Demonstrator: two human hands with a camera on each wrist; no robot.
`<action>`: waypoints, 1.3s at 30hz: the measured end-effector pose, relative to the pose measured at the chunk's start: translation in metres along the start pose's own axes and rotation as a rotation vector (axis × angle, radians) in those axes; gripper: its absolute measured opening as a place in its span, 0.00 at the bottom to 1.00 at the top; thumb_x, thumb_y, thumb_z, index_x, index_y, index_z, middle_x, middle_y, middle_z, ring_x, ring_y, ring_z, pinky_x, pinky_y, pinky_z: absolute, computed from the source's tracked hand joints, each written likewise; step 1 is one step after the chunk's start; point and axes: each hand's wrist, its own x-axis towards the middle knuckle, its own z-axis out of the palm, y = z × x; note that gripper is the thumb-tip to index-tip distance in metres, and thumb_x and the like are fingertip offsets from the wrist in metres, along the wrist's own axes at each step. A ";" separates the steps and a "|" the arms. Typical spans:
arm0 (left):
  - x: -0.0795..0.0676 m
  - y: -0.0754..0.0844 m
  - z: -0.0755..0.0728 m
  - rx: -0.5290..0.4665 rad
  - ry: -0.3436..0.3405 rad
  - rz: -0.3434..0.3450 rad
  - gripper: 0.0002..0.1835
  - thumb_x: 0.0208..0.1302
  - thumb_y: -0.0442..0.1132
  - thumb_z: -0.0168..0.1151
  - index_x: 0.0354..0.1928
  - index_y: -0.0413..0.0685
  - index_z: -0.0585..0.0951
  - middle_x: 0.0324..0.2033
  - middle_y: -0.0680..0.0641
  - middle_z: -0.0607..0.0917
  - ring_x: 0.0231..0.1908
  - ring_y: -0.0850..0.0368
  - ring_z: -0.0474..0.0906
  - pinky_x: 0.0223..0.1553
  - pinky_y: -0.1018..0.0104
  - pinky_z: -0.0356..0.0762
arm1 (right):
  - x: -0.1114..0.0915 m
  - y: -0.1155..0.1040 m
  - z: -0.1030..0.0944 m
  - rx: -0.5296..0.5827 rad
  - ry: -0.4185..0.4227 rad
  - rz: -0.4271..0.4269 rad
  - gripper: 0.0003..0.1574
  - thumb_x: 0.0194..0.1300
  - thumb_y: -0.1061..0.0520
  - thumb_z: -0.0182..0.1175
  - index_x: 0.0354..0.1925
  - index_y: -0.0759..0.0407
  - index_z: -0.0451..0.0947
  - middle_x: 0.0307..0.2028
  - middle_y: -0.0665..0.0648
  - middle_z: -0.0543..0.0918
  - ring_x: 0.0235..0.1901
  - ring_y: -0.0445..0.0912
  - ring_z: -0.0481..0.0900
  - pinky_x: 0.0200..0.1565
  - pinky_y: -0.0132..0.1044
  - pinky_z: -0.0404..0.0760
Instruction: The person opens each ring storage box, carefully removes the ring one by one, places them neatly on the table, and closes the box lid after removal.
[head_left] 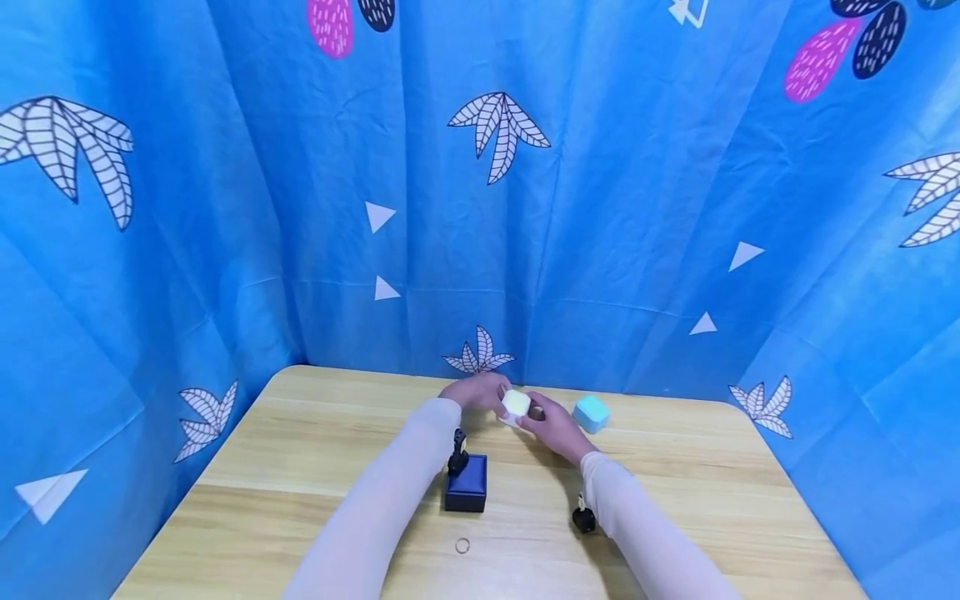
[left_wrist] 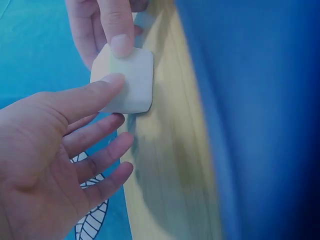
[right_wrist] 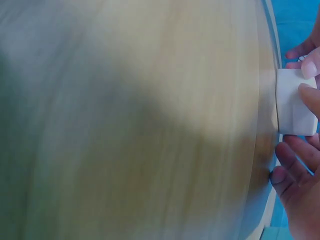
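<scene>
Near the table's back edge, both hands hold a small white box point(head_left: 516, 403) with rounded corners. My left hand point(head_left: 480, 392) pinches its left side in the head view. In the left wrist view, the left thumb point(left_wrist: 102, 90) lies on the pale face of the box point(left_wrist: 135, 82), the index fingertip is at its lower edge, and the other fingers spread away from it. From the opposite side my right hand point(head_left: 553, 427) grips it; in the right wrist view the right thumb point(right_wrist: 310, 97) presses on the face. The fingers behind the box are partly hidden.
A teal box point(head_left: 591, 413) stands right of the right hand. Closer to me, a dark blue box point(head_left: 467, 483) sits beside the left forearm, with a thin ring point(head_left: 462, 546) in front of it. Blue curtain point(head_left: 480, 250) hangs around the wooden table point(head_left: 337, 433).
</scene>
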 end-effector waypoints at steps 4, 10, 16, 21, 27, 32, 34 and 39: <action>0.001 0.005 0.004 0.021 0.008 0.000 0.27 0.49 0.44 0.73 0.53 0.50 0.78 0.43 0.52 0.82 0.43 0.56 0.76 0.50 0.55 0.72 | -0.003 0.005 -0.005 0.017 -0.013 -0.019 0.36 0.61 0.45 0.64 0.66 0.49 0.68 0.59 0.57 0.76 0.56 0.53 0.75 0.57 0.52 0.73; -0.002 0.014 0.009 0.027 0.006 -0.032 0.30 0.48 0.45 0.74 0.55 0.50 0.77 0.43 0.51 0.82 0.42 0.56 0.76 0.48 0.57 0.73 | -0.010 0.010 -0.011 0.035 -0.024 -0.028 0.37 0.60 0.47 0.65 0.66 0.53 0.67 0.56 0.59 0.78 0.52 0.51 0.77 0.54 0.48 0.76; -0.005 0.025 0.017 0.033 0.004 -0.042 0.29 0.48 0.45 0.74 0.54 0.51 0.77 0.42 0.52 0.81 0.41 0.57 0.75 0.47 0.59 0.74 | -0.019 0.016 -0.017 0.029 -0.043 -0.030 0.37 0.60 0.47 0.66 0.64 0.53 0.68 0.53 0.58 0.79 0.44 0.47 0.78 0.47 0.42 0.78; -0.009 0.033 0.023 -0.001 -0.001 -0.025 0.27 0.49 0.45 0.74 0.53 0.49 0.77 0.42 0.51 0.81 0.42 0.56 0.76 0.48 0.58 0.74 | -0.028 0.020 -0.024 0.021 -0.038 -0.039 0.36 0.59 0.47 0.66 0.64 0.53 0.69 0.51 0.55 0.80 0.41 0.44 0.77 0.46 0.41 0.77; -0.014 0.037 0.027 -0.082 0.001 -0.016 0.27 0.50 0.41 0.73 0.53 0.46 0.76 0.40 0.51 0.82 0.42 0.56 0.76 0.50 0.57 0.73 | -0.034 0.024 -0.027 0.041 -0.051 -0.079 0.33 0.59 0.48 0.67 0.60 0.54 0.71 0.46 0.54 0.81 0.37 0.44 0.77 0.40 0.37 0.78; -0.015 0.043 0.032 -0.096 0.000 -0.005 0.24 0.50 0.41 0.74 0.50 0.46 0.78 0.38 0.52 0.81 0.40 0.57 0.75 0.49 0.58 0.72 | -0.041 0.027 -0.032 0.071 -0.064 -0.061 0.32 0.59 0.50 0.67 0.60 0.53 0.71 0.46 0.55 0.80 0.36 0.44 0.77 0.37 0.35 0.78; -0.014 0.045 0.035 -0.092 -0.001 0.001 0.24 0.50 0.41 0.74 0.50 0.47 0.77 0.38 0.52 0.81 0.39 0.58 0.75 0.48 0.58 0.72 | -0.044 0.029 -0.034 0.089 -0.065 -0.051 0.32 0.59 0.50 0.67 0.60 0.53 0.71 0.46 0.56 0.80 0.36 0.45 0.76 0.36 0.34 0.78; -0.017 0.049 0.042 -0.093 -0.002 -0.010 0.25 0.50 0.43 0.74 0.51 0.47 0.77 0.38 0.53 0.81 0.40 0.58 0.76 0.49 0.57 0.73 | -0.051 0.032 -0.039 0.112 -0.099 -0.059 0.32 0.60 0.50 0.66 0.60 0.55 0.70 0.45 0.58 0.79 0.36 0.46 0.76 0.33 0.34 0.79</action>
